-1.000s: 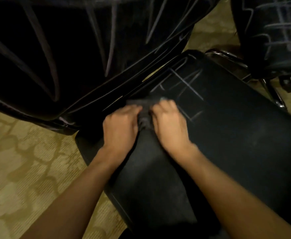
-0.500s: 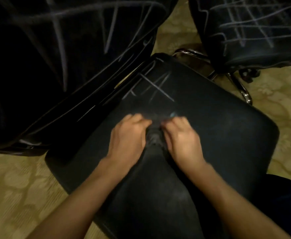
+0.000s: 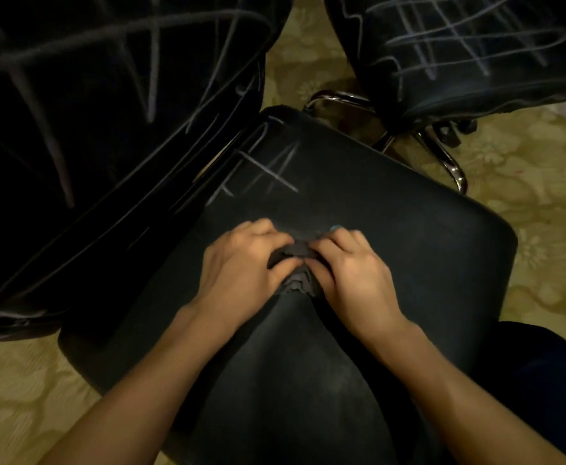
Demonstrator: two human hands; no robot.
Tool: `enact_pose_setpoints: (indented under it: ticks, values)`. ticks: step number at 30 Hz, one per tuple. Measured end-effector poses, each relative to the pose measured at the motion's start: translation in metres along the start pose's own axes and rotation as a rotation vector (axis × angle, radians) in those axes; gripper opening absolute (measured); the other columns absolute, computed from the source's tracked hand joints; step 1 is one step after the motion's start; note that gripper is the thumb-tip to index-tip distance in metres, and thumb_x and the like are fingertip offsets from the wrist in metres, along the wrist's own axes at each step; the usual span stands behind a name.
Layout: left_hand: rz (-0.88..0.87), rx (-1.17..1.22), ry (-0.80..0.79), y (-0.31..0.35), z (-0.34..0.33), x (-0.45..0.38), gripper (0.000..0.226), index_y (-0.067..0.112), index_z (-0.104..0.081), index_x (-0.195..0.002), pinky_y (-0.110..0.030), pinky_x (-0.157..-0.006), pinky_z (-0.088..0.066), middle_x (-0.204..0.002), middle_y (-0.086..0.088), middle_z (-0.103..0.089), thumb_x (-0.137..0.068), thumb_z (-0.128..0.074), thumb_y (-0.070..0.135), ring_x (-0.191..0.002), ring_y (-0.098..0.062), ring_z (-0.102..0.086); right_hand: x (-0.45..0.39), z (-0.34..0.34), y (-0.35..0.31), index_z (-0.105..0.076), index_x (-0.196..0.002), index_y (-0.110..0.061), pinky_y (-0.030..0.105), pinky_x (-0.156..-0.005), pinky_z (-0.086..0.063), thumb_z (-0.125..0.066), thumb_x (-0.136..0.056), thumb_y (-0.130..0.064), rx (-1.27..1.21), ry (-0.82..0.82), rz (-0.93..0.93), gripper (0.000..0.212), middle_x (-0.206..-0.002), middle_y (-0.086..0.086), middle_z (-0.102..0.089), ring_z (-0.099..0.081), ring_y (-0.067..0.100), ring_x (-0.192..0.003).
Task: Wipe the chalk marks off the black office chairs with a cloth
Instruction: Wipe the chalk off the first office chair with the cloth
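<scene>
A dark grey cloth (image 3: 296,260) sits bunched into ridged folds near the middle of the black chair seat (image 3: 392,250), pinned there between two hands. The left hand (image 3: 241,263) lies on the cloth's left side, fingers curled over the fabric and its thumb tucked against the folds; the right hand (image 3: 352,266) mirrors it on the right side, fingers bent down onto the cloth and gripping the bunched edge. Both hands press close together, nearly touching over the cloth, with bare forearms reaching in from the near edge of the seat.

Just beyond the hands, toward the seat's far left corner, a small grid of chalk marks (image 3: 261,172) crosses the black surface — pale lines, some upright and some slanting across them. The stretch of seat nearer the person looks faintly dusty, without distinct lines.

To the left rises the chair's backrest (image 3: 107,95), tilted and scored with long pale chalk strokes. At the upper right stands a second black chair (image 3: 459,55), its seat covered in criss-crossed chalk lines — its chrome base (image 3: 442,156) and a caster show underneath, just past the far edge of the first seat. A yellowish patterned carpet (image 3: 543,182) spreads around both chairs.
</scene>
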State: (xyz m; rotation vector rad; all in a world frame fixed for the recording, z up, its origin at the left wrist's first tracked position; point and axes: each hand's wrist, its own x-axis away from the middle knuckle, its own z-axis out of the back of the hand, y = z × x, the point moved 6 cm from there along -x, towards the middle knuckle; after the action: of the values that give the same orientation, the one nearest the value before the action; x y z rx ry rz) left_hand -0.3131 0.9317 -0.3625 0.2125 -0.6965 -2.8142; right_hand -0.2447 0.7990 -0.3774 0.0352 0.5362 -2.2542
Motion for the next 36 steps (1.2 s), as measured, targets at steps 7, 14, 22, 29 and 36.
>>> enact_pose_setpoints:
  ticks: [7,14,22,29,36]
  values:
    - [0.092,-0.04,-0.168,-0.001,-0.001,-0.018,0.018,0.038,-0.07,-0.107,-0.033,-0.082,-0.051,-0.102,0.014,-0.061,-0.091,-0.065,0.046,-0.098,-0.01,-0.06,-0.006,0.001,-0.007,-0.068,-0.094,-0.014,0.031,-0.054,-0.044,-0.062,-0.089,-0.026,0.121,-0.055,0.071,0.014,-0.093,0.004,-0.06,-0.056,0.026,-0.083]
    - [0.015,-0.154,-0.023,0.009,-0.011,0.009,0.013,0.025,-0.071,-0.094,-0.034,-0.072,-0.049,-0.09,0.005,-0.062,-0.081,-0.073,0.022,-0.085,-0.019,-0.06,0.014,-0.006,-0.016,-0.068,-0.089,-0.01,0.031,-0.062,-0.05,-0.077,-0.079,-0.007,0.155,0.079,0.095,0.014,-0.093,0.005,-0.063,-0.058,0.025,-0.087]
    - [0.175,-0.254,0.127,-0.015,-0.008,-0.11,0.024,0.014,-0.067,-0.115,-0.04,-0.086,-0.046,-0.112,-0.01,-0.063,-0.098,-0.05,0.009,-0.105,-0.03,-0.06,-0.122,-0.024,0.0,-0.07,-0.097,-0.006,0.039,-0.075,-0.047,-0.068,-0.084,-0.008,0.277,0.03,-0.021,0.013,-0.096,0.011,-0.066,-0.06,0.031,-0.092]
    - [-0.001,-0.161,0.16,-0.018,-0.009,-0.051,0.031,0.011,-0.073,-0.092,-0.038,-0.058,-0.054,-0.084,-0.008,-0.069,-0.087,-0.043,0.017,-0.076,-0.03,-0.065,-0.066,-0.013,0.003,-0.067,-0.079,-0.008,0.032,-0.061,-0.051,-0.078,-0.075,-0.006,0.093,0.116,0.12,0.012,-0.081,0.008,-0.064,-0.062,0.031,-0.08]
    - [0.215,-0.299,0.157,-0.041,-0.005,-0.175,0.023,0.016,-0.067,-0.111,-0.044,-0.076,-0.05,-0.11,-0.012,-0.068,-0.098,-0.05,0.009,-0.1,-0.037,-0.065,-0.196,-0.038,0.039,-0.066,-0.106,-0.004,0.039,-0.071,-0.046,-0.057,-0.094,-0.008,0.201,0.05,0.015,0.015,-0.109,0.013,-0.061,-0.056,0.033,-0.104]
